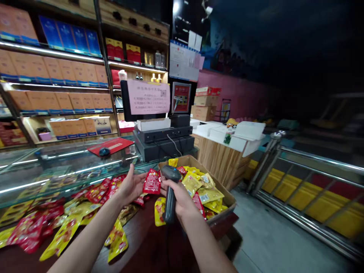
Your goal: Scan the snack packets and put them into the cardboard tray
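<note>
**Bare forearms [85,239] over a black barcode scanner [170,195] and loose snack packets [98,191]**

Left hand [130,186]: open, palm up, fingers spread, with no firm hold visible. Its fingertips sit just beside a red snack packet [152,182], which stands upright between the two hands. Whether either hand pinches this packet cannot be told.

Right hand [178,199]: clenched round the scanner's grip, with the scanner's head raised next to the red snack packet. A dark cable [167,242] drops from the butt of the grip.

Dark reddish-brown counter [148,246]: carries the loose snack packets, red and yellow, heaped left of the hands and partly under the left forearm. Cardboard box [227,201]: stands on the counter right of the hands, filled mainly with yellow packets [191,184], a few red among them.

Beyond: glass display case [71,167] with a computer mouse [104,151] on a red mat [119,144]; stacked black POS unit [163,138] below a monitor bearing a pink notice [148,96]; shelves [54,72] of boxed goods. To the right, a wooden counter [218,159] holds white boxes [224,131], and a stainless steel railing [307,189] runs alongside.
</note>
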Demonstrator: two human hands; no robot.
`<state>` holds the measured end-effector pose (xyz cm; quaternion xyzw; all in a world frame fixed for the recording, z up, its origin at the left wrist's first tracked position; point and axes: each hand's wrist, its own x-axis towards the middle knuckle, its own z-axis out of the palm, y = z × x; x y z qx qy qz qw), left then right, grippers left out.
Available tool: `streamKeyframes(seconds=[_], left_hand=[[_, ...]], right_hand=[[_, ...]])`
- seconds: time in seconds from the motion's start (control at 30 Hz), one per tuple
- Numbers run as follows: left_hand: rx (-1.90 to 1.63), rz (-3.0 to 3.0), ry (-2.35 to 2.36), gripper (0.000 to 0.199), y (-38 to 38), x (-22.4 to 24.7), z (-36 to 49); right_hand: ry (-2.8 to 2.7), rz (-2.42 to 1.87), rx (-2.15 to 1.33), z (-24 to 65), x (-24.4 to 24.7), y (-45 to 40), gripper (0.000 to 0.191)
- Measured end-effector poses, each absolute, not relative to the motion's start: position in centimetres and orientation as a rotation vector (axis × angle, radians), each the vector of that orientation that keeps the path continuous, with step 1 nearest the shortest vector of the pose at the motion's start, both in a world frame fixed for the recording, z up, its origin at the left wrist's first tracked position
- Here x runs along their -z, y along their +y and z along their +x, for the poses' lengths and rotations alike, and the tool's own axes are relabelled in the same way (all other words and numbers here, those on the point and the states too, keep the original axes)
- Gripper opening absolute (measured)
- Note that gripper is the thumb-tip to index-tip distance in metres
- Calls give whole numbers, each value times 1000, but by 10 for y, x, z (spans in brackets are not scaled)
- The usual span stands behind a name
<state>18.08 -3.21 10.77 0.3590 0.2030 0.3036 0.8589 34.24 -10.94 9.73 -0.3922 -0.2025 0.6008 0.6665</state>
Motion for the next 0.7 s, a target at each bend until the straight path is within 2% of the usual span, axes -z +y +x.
streamKeyframes(seconds=[0.13, 0.3, 0.47, 0.7], left_hand=[[-666, 808, 496, 88, -10, -132, 241], [-707, 849, 664, 89, 2, -135, 284], [-689, 841, 678, 91, -6, -130, 277], [-722, 771, 728, 94, -25, -106, 222]], right_hand=[[-483, -879, -1215, 389, -124, -99, 23], [-458, -916, -1071, 430, -134, -96, 19], [-440, -901, -1104, 425, -121, -101, 24], [-497, -970, -1223, 363, -97, -121, 24]])
